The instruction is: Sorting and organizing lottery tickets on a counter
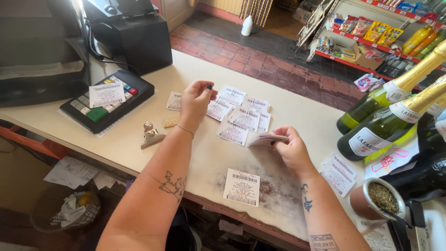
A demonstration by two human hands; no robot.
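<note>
My left hand [195, 100] hovers over the counter with its fingers curled shut, thumb and fingertips pinched together; whether anything small is between them I cannot tell. Just beyond it lie several clipped paper slips [241, 116] spread on the cream counter [288, 116]. My right hand [290, 148] holds a thin stack of paper slips [265, 138], fanned towards the left. A single printed receipt [241, 187] lies near the counter's worn front edge, between my forearms.
A black keypad with a receipt on it [109, 97] and a black printer [139, 39] stand at the left. A small metal stamp [150, 135] sits by my left wrist. Green bottles [395, 116] and a cup of herb tea [378, 197] crowd the right. Shop shelves stand beyond.
</note>
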